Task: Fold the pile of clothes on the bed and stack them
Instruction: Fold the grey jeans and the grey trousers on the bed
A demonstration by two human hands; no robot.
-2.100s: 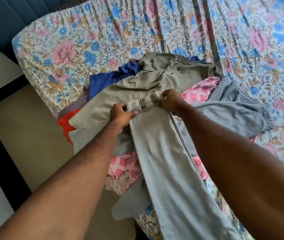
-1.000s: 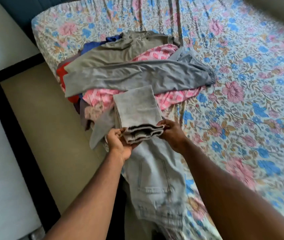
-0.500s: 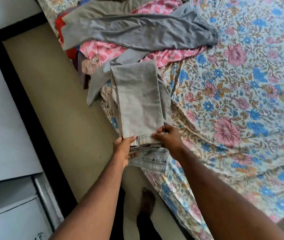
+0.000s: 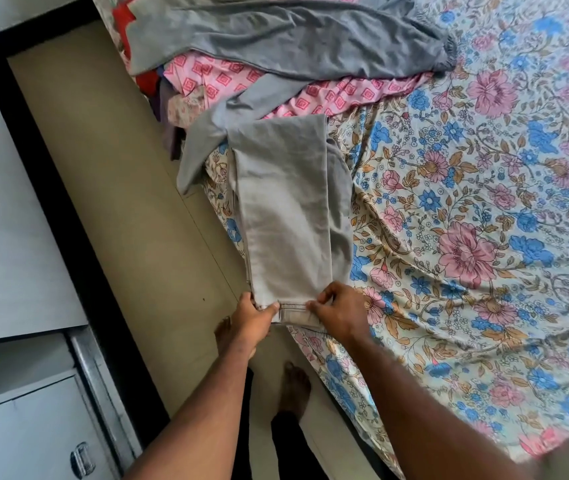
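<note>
Grey trousers (image 4: 290, 209) lie folded lengthwise in a long strip on the near left part of the floral bed (image 4: 466, 209). My left hand (image 4: 253, 318) pinches the left corner of their near end at the bed's edge. My right hand (image 4: 340, 311) pinches the right corner of the same end. Beyond the trousers lies the pile of clothes (image 4: 276, 64): a dark grey garment (image 4: 310, 43) on top, a pink patterned cloth (image 4: 227, 81) under it, and a red piece (image 4: 123, 19) at the far left.
The beige floor (image 4: 109, 188) runs along the bed's left side, with my bare feet (image 4: 295, 382) on it. White cabinets (image 4: 16, 393) with a dark frame stand at the left. The right part of the floral sheet is bare.
Both hands have drawn the trouser ends back from the pile toward the bed's near edge, and the folded trousers now lie flat on the sheet. The view has tilted further down.
</note>
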